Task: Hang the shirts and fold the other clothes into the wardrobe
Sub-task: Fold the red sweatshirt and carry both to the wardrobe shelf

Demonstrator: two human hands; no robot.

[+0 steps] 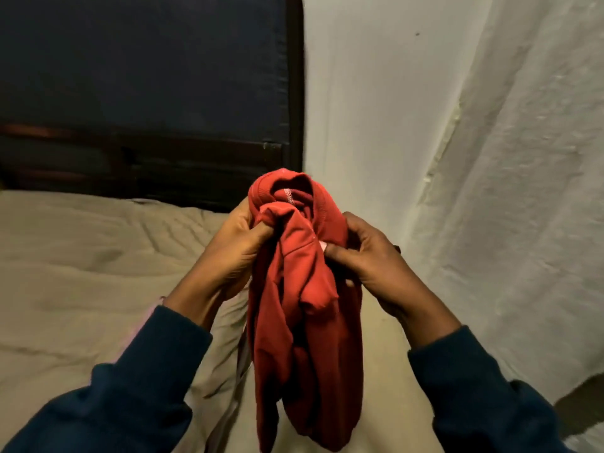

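Note:
A crumpled red garment [300,322] hangs bunched in the middle of the view, its ribbed neckline at the top and the rest dangling down over the bed. My left hand [235,250] grips the bunched cloth on its left side near the top. On the right side, my right hand [369,256] pinches a fold of the same garment with thumb and fingers. Both arms wear dark blue sleeves. No wardrobe or hanger is in view.
A bed with a beige quilted cover [81,273] fills the left and bottom. A dark headboard [147,93] stands behind it. A rough white wall [490,158] runs along the right side, with a strip of floor [581,410] at the lower right.

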